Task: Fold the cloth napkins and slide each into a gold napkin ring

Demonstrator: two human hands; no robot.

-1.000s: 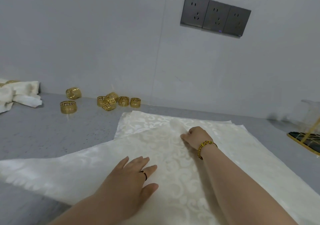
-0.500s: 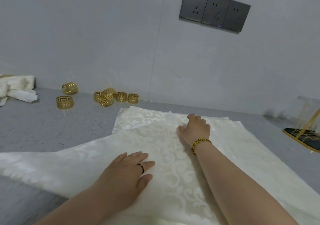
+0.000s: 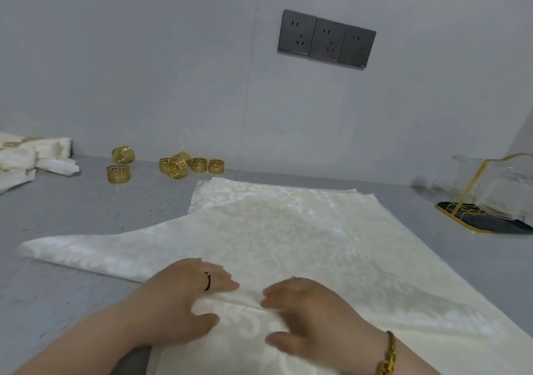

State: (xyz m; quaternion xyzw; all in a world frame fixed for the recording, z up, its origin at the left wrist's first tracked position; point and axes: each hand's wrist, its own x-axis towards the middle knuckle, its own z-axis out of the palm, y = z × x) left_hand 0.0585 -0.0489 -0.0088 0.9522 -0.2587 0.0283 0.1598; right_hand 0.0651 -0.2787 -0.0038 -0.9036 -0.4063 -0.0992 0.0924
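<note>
A cream damask napkin (image 3: 288,230) lies spread on the grey table (image 3: 72,224), on top of more napkins whose edges show at the far side. Both hands sit close together at its near part. My left hand (image 3: 184,296) and my right hand (image 3: 308,308) each pinch a raised pleat of the cloth (image 3: 248,301) between fingers and thumb. Several gold napkin rings (image 3: 184,165) stand in a loose group at the back left by the wall.
A heap of cream napkins with gold rings (image 3: 31,158) lies at the far left. At the right stands a clear bag with gold trim (image 3: 496,190) on a dark gold-edged tray (image 3: 484,221). A grey socket panel (image 3: 326,39) is on the wall.
My right hand has pulled back from the far middle of the napkin to the near part beside my left hand. Both hands now pinch up a pleat where the cloth lay flat.
</note>
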